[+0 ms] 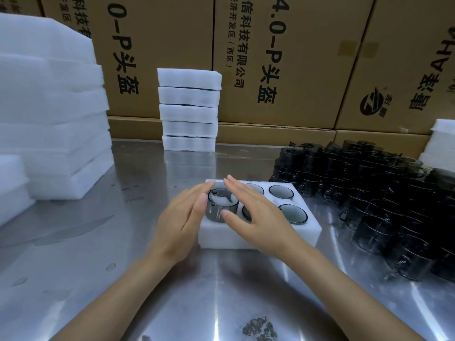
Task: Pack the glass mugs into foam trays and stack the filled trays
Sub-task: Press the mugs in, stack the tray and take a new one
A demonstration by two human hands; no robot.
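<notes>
1. The right hand (256, 217) lies over the middle of the foam tray (258, 236), so the pockets beneath it are hidden; only a sliver of one dark rim shows below its palm.
2. The left hand (182, 217) covers the tray's near-left corner and the left wall of the raised mug (221, 205).
3. Both hands are flat, fingers straight and together. They flank the raised mug, the left thumb and the right thumb touching its side; neither curls round it.
4. That mug is smoky grey glass, round and straight-walled, and it stands proud of its front-left pocket, higher than the others.
5. Two seated mugs (286, 201) on the tray's right side sit flush, showing only as dark rings with pale centres.
6. The tray is a thick white foam block with soft, slightly fuzzy edges, resting on a shiny steel table (123, 254) that mirrors it.
7. At the right, the pile of loose mugs (381, 193) blurs into a dark mass, cut off by the frame edge; single handles are hard to pick out.
8. Behind, a stack of trays (189, 110) stands five high; their contents cannot be seen.
9. Foam slabs (54, 119) at left are cropped, as are the brown printed cartons (307, 57) behind.
</notes>
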